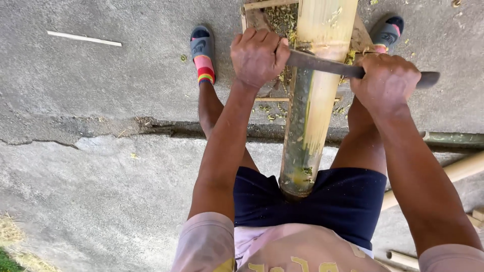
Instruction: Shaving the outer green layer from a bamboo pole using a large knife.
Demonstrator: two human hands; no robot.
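The left hand and the right hand are each closed tight around an end of a long dark blade. The blade lies across a thick bamboo pole, green near the person's lap and peeled pale yellow farther up. Bamboo shavings lie on the concrete floor.

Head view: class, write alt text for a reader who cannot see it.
Seen from above, a person's left hand and right hand grip the two ends of a long blade laid across a bamboo pole that runs out between their legs. Green shavings lie on the concrete near their slippered feet.
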